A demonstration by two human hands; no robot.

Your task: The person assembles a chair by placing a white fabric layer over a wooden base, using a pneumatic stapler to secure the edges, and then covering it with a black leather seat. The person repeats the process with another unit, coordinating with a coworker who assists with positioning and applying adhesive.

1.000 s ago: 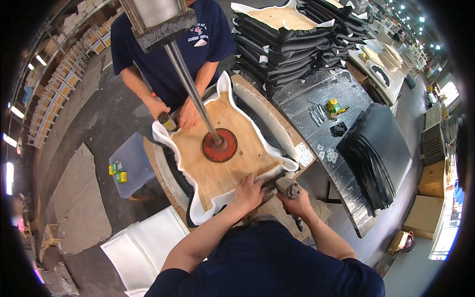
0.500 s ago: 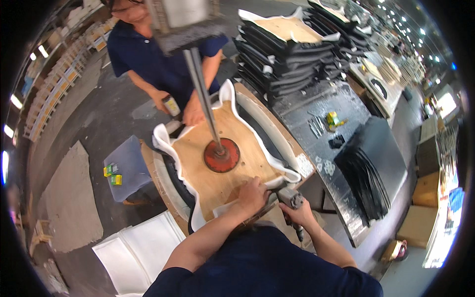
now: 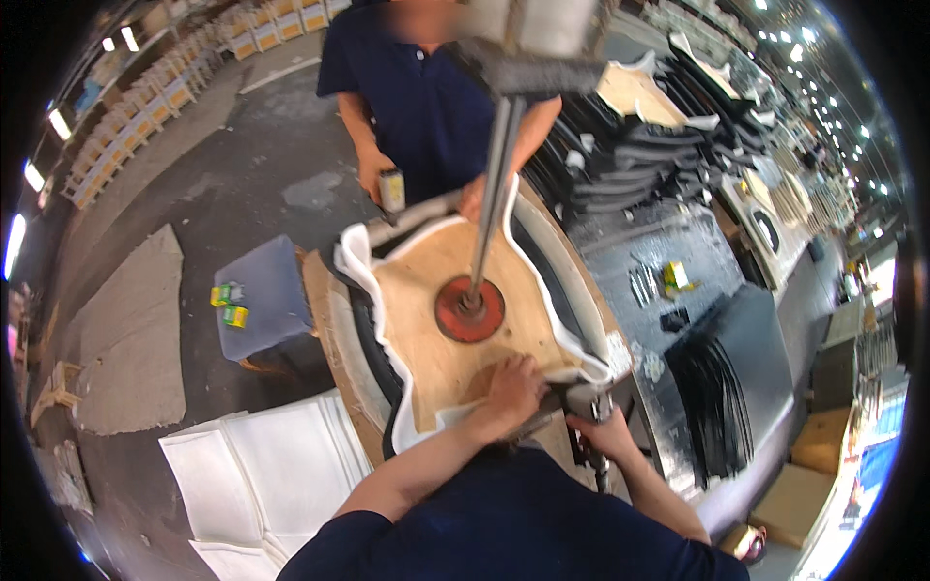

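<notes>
A wooden seat panel (image 3: 417, 334) lies in a mould-like frame, with a black cover lined in white padding (image 3: 383, 329) standing up around its rim. A red round press foot (image 3: 470, 309) on a metal rod bears on the panel's middle. My left hand (image 3: 511, 392) is on the near edge, its fingers bent together over the cover's edge, which the hand partly hides. My right hand (image 3: 603, 433) grips a staple gun (image 3: 588, 407), its nose beside the near right corner of the panel. Opposite, a co-worker holds another staple gun (image 3: 391, 192) and touches the far edge.
A dark table (image 3: 668, 242) on the right bears black sheets (image 3: 717, 407), a yellow-green box (image 3: 676, 278) and metal strips. Black covered panels (image 3: 639, 165) are stacked behind. White sheets (image 3: 281, 474) lie at lower left, near a plastic-topped stool (image 3: 266, 300) with small boxes.
The view has shifted, so the whole scene sits further right and slightly lower. My right hand has brought the staple gun closer to the panel's near right edge; my left stays at the near edge.
</notes>
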